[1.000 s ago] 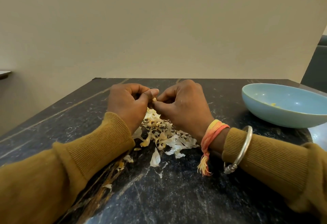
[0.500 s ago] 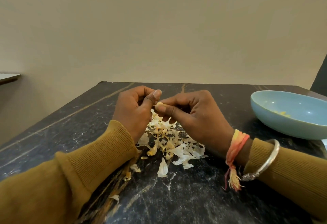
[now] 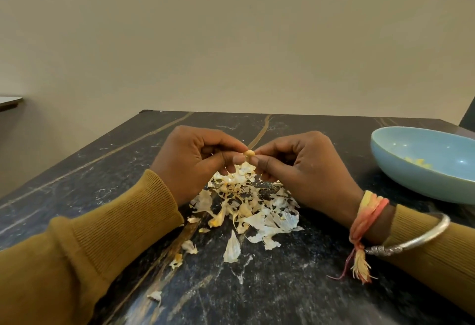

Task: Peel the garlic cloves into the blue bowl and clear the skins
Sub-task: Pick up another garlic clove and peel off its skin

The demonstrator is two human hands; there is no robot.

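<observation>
A small pale garlic clove [image 3: 248, 153] is pinched between the fingertips of both hands, above the table. My left hand [image 3: 191, 163] grips it from the left, my right hand [image 3: 300, 168] from the right. Directly below the hands lies a heap of white and yellowish garlic skins [image 3: 246, 206], with loose flakes scattered toward me. The blue bowl [image 3: 401, 170] stands at the right edge of the view, apart from my right hand, with a few yellowish peeled cloves [image 3: 417, 163] inside it.
The dark marble table [image 3: 282, 286] runs back to a plain beige wall. Loose skin flakes [image 3: 231, 247] lie near the front. A light surface edge [image 3: 10, 101] shows at far left. A bangle and a thread band sit on my right wrist.
The hands have opened slightly apart, so the clove now shows between the fingertips. The view has shifted a little, moving the bowl in the frame.
</observation>
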